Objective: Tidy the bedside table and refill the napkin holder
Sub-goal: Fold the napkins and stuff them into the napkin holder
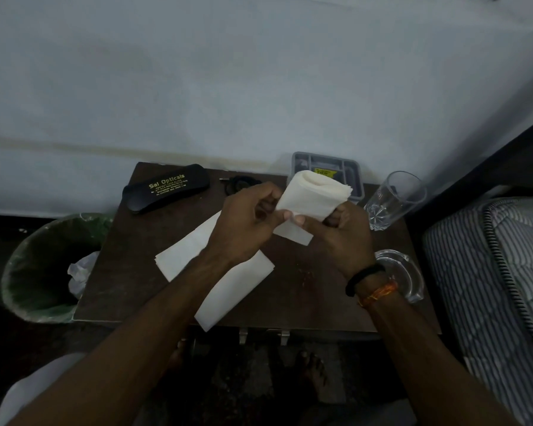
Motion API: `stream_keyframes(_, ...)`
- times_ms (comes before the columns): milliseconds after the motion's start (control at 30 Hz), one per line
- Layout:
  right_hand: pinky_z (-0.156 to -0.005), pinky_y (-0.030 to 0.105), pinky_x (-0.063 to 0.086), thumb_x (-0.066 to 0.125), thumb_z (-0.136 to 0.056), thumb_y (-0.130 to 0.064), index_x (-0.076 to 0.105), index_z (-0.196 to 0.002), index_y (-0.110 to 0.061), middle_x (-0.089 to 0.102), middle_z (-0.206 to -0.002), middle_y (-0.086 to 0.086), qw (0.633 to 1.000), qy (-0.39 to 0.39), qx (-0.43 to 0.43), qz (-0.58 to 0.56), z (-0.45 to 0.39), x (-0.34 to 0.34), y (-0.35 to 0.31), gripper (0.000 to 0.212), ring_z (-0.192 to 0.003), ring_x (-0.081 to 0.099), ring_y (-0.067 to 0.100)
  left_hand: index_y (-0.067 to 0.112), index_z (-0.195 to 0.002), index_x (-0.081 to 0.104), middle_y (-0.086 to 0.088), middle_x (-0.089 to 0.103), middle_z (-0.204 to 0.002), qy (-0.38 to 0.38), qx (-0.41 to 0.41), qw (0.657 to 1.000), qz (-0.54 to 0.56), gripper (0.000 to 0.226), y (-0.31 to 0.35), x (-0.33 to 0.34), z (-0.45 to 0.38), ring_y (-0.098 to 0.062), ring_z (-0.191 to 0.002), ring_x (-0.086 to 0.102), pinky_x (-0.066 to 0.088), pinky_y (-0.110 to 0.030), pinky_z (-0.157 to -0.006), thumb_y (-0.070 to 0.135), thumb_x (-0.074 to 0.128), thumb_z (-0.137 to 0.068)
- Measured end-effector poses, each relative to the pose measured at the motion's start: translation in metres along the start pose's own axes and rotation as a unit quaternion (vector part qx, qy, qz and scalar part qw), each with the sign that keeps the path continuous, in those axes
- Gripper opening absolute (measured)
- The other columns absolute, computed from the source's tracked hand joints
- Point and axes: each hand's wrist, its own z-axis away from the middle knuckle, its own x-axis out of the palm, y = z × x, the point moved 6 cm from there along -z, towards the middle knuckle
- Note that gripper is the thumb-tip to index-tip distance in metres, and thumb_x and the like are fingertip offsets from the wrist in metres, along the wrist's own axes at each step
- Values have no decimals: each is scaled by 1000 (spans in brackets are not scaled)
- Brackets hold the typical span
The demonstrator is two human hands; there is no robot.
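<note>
Head view: we find both hands, left hand (pixel 243 222) and right hand (pixel 342 232), grasping 1 folded white napkin stack (pixel 311 192); square its edges before loading the grey plastic holder (pixel 348 172) on the desk (pixel 305 287).

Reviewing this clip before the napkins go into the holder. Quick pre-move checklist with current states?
1. Grip on the folded napkin stack: ok, left hand and right hand both pinch it above the table.
2. Grey holder reachable: ok, it sits right behind the stack at the table's back edge.
3. Holder has room: cannot tell, the stack hides most of its inside.
4. Drinking glass clear of the path: not ok, it stands close beside the holder and the right hand.
5. Spare napkins on the table: ok, lying flat under the left forearm.
6. Stack edges aligned: cannot tell.
</note>
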Motion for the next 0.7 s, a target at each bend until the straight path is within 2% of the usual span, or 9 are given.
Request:
stream_keyframes(67, -83, 29, 59, 82, -74, -7, 67, -112, -24, 72, -111, 0, 999, -13, 19, 30, -1, -1, 13, 44, -101, 70, 10, 12, -106, 67, 2, 71, -112, -31, -13, 999, -18, 22, -9, 7, 1, -11, -103, 65, 52, -13, -80, 20, 74, -86)
stream_keyframes(100, -86, 35, 59, 84, -72, -9, 69, -113, -22, 72, -112, 1, 997, -27, 34, 64, 0, 0, 22, 45, -103, 69, 12, 11, -109, 67, 0, 70, -114, -59, -27, 997, -29, 24, -16, 13, 3, -12, -105, 65, 51, -12, -81, 18, 73, -87)
stream_keyframes(167, -91, 42, 57, 84, -71, -11, 69, -117, -15, 72, -114, 5, 988, -56, 65, 127, 1, 2, 38, 48, -105, 68, 15, 12, -118, 67, -3, 70, -120, -114, -66, 990, -45, 30, -29, 25, 7, -16, -111, 64, 55, -27, -91, 17, 71, -88)
stream_keyframes(200, -92, 41, 56, 84, -72, -10, 69, -118, -13, 72, -115, 6, 986, -63, 76, 137, 2, 2, 43, 48, -104, 68, 15, 13, -123, 66, -4, 69, -123, -131, -83, 987, -50, 34, -33, 29, 9, -19, -114, 64, 54, -35, -96, 18, 70, -89)
stream_keyframes(333, -81, 15, 55, 83, -72, -6, 69, -118, -10, 71, -111, 0, 985, -66, 78, 139, 0, 1, 42, 48, -96, 64, 7, 15, -130, 63, -5, 67, -127, -131, -93, 986, -46, 37, -34, 32, 8, -21, -117, 62, 51, -38, -100, 19, 66, -93)
stream_keyframes(467, -75, 7, 51, 80, -77, -10, 70, -116, -13, 73, -111, 1, 983, -71, 76, 153, -1, 1, 39, 41, -91, 65, 5, 14, -131, 62, -6, 67, -128, -115, -93, 989, -16, 38, -31, 28, 8, -21, -116, 63, 54, -41, -98, 18, 65, -93)
stream_keyframes(600, -88, 37, 58, 75, -82, -7, 66, -120, -16, 71, -114, 1, 988, -95, 67, 103, -1, 3, 29, 40, -101, 69, 14, 19, -134, 61, 1, 67, -128, -90, -125, 984, 92, 43, -27, 23, 6, -14, -114, 65, 56, -40, -95, 17, 68, -91)
stream_keyframes(700, -74, 38, 62, 62, -90, 4, 57, -128, -10, 67, -118, 14, 983, -146, 109, 5, -1, 12, 20, 41, -100, 68, 26, 20, -132, 61, 3, 70, -124, -71, -159, 963, 204, 46, -20, 20, 5, -11, -106, 69, 60, -32, -83, 22, 72, -88)
